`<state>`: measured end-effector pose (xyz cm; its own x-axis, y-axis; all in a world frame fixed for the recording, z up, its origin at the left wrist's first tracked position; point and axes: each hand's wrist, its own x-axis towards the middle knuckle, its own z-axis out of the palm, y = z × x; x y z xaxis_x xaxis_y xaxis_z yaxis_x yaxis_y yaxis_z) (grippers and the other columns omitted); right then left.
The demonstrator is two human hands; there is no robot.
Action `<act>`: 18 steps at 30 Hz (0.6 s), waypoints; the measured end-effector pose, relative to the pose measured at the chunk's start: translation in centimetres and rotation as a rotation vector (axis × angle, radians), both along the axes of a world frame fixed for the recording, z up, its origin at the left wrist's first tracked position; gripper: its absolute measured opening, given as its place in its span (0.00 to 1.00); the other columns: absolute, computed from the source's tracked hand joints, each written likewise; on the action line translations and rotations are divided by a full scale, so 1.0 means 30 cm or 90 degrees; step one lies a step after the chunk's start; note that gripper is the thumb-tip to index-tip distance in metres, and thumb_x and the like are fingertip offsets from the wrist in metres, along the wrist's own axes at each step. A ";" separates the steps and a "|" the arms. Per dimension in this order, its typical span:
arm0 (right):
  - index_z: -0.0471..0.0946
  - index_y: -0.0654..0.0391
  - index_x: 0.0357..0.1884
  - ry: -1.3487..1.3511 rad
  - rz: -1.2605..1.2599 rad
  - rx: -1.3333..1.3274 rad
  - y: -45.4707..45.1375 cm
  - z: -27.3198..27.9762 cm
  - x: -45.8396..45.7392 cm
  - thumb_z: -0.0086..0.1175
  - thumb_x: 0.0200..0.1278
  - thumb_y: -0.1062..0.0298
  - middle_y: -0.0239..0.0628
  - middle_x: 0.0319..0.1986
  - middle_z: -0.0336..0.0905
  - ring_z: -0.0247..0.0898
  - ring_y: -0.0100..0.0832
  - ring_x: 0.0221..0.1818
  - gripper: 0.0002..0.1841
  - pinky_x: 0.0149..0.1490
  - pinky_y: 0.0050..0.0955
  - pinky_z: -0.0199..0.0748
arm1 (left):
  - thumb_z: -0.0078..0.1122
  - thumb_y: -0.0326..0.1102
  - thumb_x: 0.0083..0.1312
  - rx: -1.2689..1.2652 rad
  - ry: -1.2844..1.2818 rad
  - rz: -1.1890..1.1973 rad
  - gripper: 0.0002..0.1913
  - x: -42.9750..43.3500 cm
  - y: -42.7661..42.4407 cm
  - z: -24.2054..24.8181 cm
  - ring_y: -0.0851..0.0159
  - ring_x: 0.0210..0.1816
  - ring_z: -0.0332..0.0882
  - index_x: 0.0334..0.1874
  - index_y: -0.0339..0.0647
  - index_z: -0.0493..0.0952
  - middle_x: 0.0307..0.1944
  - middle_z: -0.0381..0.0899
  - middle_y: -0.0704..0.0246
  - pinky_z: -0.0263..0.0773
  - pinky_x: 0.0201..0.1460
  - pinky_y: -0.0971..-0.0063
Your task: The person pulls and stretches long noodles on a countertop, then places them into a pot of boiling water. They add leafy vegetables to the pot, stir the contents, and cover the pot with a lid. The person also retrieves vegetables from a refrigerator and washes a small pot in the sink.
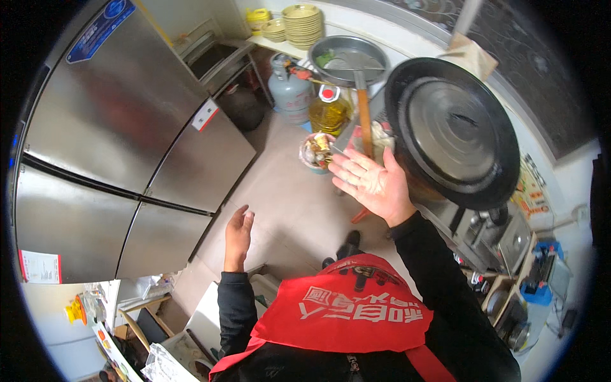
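Note:
My right hand (370, 184) is raised palm up with its fingers apart and nothing in it, just left of a large black wok (396, 114) with a metal lid (453, 129). To the left, my left hand (239, 235) hangs over the tiled floor, thumb apart from the fingers, holding nothing. Beyond my right fingertips stands a small waste bin (316, 150) full of refuse. A wooden-handled strainer (364, 114) rests across a wide metal basin (329, 79). Near it are a large bottle of yellow oil (329, 114) and a crumpled cloth (382, 136).
A steel refrigerator (176, 176) fills the left side. A gas cylinder (289, 90) stands by a sink (210, 57). Stacked bowls (301, 26) sit on a ledge. At the right are a steel counter (439, 217) and a shelf with pans (518, 334). Below me is a red apron (343, 310).

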<state>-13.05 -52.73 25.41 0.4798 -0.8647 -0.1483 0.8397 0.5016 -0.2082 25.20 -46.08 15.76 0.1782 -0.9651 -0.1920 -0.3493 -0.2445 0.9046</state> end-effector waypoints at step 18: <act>0.63 0.72 0.68 -0.006 -0.097 -0.004 -1.311 0.105 0.582 0.41 0.78 0.46 0.59 0.60 0.73 0.72 0.56 0.61 0.35 0.67 0.54 0.70 | 0.31 0.54 0.82 -0.055 0.816 0.443 0.31 0.305 -0.701 0.304 0.40 0.74 0.62 0.73 0.33 0.59 0.72 0.64 0.45 0.57 0.77 0.45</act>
